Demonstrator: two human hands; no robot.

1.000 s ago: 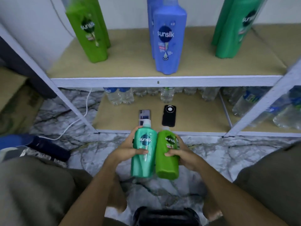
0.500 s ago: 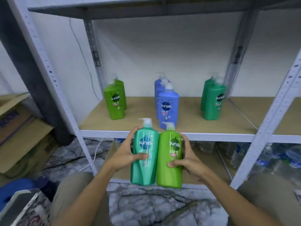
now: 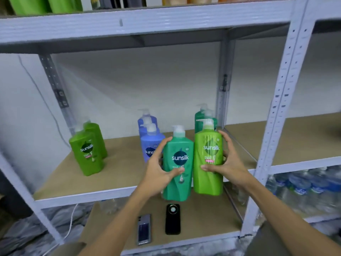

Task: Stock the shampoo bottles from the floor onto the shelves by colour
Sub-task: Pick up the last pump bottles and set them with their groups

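Observation:
My left hand (image 3: 158,169) grips a teal-green Sunsilk pump bottle (image 3: 178,174), and my right hand (image 3: 227,163) grips a light-green one (image 3: 208,163). Both bottles are upright, side by side and touching, held in the air at the front edge of the middle shelf (image 3: 83,194). On that shelf stand two light-green bottles (image 3: 86,152) at the left, a row of three blue bottles (image 3: 148,135) in the centre, partly hidden behind my left hand, and teal-green bottles (image 3: 202,117) at the right, behind the bottle in my right hand.
A white upright post (image 3: 273,115) stands close on the right. Two phones (image 3: 172,218) lie on the bottom shelf below my hands. Water bottles (image 3: 302,187) fill the lower right bay. An upper shelf beam (image 3: 129,21) runs overhead. A white cable (image 3: 72,224) trails at the lower left.
Both hands have lifted the two bottles from near the floor up to the middle shelf's height and carried them rightward; my view has risen with them.

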